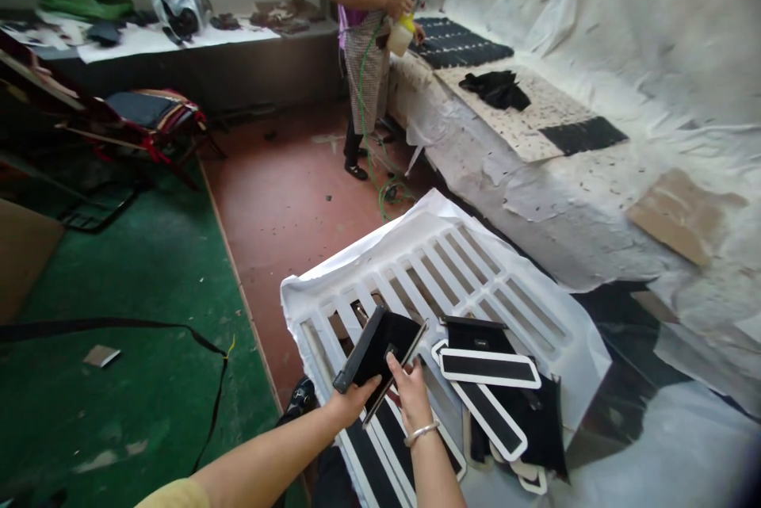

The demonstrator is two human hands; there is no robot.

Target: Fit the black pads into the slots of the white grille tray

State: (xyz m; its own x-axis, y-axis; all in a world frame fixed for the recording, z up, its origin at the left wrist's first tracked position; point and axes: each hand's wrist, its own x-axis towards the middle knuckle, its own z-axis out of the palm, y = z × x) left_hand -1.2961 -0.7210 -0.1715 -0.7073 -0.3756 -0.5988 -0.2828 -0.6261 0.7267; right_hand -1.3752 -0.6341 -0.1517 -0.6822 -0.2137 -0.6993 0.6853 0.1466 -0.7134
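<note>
My left hand (358,399) is closed on the lower left edge of a black panel (389,334), which has a thick dark bar along one side and a thin metal-looking strip along the other. With its thumb on the panel's dark face, my right hand (409,387) grips the right side; a bracelet circles that wrist. The panel is tilted over a white slatted surface (469,254). Just right of my hands, a black strip with a white border (491,368) lies across similar strips and black pieces. More bordered strips lie beneath my forearms.
A person (362,24) in a checked apron holds a yellow-and-white spray bottle (402,34) by a covered bench (476,124) bearing black pieces. A green hose (363,88) hangs to the floor. At left are a folding chair (143,108) and a cluttered ledge (238,36).
</note>
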